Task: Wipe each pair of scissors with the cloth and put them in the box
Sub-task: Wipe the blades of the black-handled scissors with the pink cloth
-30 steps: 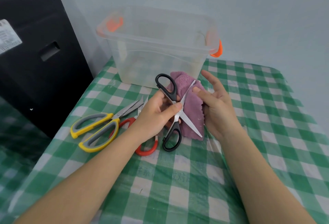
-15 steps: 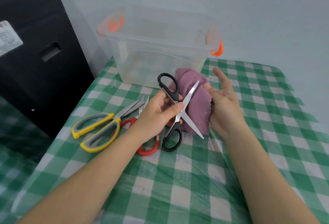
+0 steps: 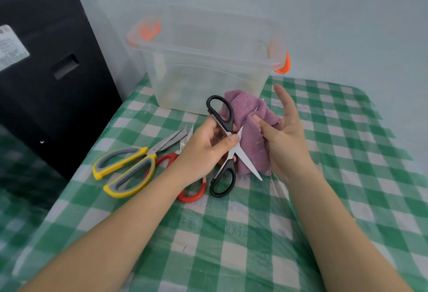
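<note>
Three pairs of scissors are in view — the black scissors (image 3: 225, 145) held above the table (image 3: 347, 152), and the yellow scissors (image 3: 129, 169) and red scissors (image 3: 190, 189) lying side by side on the checked cloth to the left — along with one purple cloth (image 3: 252, 138) and one clear box (image 3: 206, 62) standing at the table's back edge. The left hand (image 3: 206, 150) pinches the black scissors at the pivot, thumb on top, their blades spread wide. The right hand (image 3: 284, 136) pinches the cloth around the upper blade with its thumb — the other fingers point up, straight and loose.
</note>
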